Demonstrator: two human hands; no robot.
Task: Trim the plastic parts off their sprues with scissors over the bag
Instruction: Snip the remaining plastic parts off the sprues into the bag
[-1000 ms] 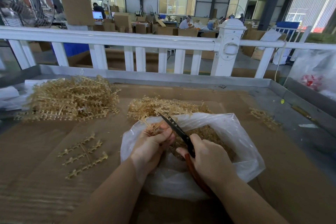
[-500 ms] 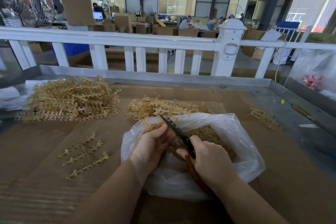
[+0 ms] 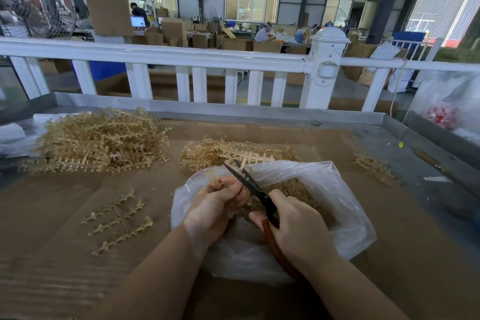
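Observation:
A clear plastic bag (image 3: 345, 205) lies open on the cardboard-covered table, with a heap of cut tan parts (image 3: 298, 189) inside. Over its left rim my left hand (image 3: 215, 205) grips a tan plastic sprue (image 3: 217, 180), mostly hidden by my fingers. My right hand (image 3: 298, 228) holds the scissors (image 3: 254, 188) by their orange handles. The dark blades point up and left, slightly parted at the tips, right beside my left fingertips.
A big pile of untrimmed sprues (image 3: 98, 140) sits at the back left, a smaller pile (image 3: 228, 150) just behind the bag. One sprue (image 3: 119, 218) lies flat to the left. A few pieces (image 3: 374, 166) lie at the right. A white railing (image 3: 207, 60) borders the table's far edge.
My left hand has shifted the sprue slightly in its grip, and the scissor blades have parted a little at the tips. Both hands stay over the bag.

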